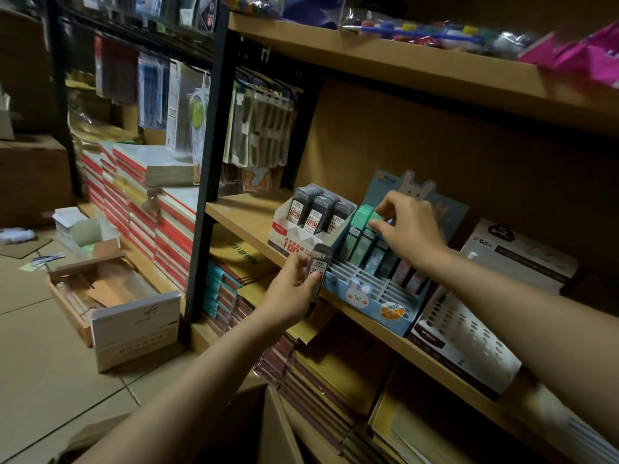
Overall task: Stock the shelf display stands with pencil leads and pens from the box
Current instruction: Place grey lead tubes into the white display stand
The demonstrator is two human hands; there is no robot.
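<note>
Centre frame: left hand (290, 289) grips a grey lead case (317, 275) upright, spare stock, likely kept ready. Right hand (407, 226) pinches a mint case (377, 218), seating it in the bunny display stand (371, 298) on the shelf (241, 216).

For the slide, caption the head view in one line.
Left hand holds a grey lead case; right hand pinches a green case in the bunny display stand.

Single head-worn wide-angle view, looking forward and down, angled right toward the wooden shelf (254, 226). Close range: both forearms reach in from the bottom edge, display stands sit mid-frame. Floor (40, 346) falls away at left. Edges dim and bowed, probably lens distortion. No second view to overlap.
</note>
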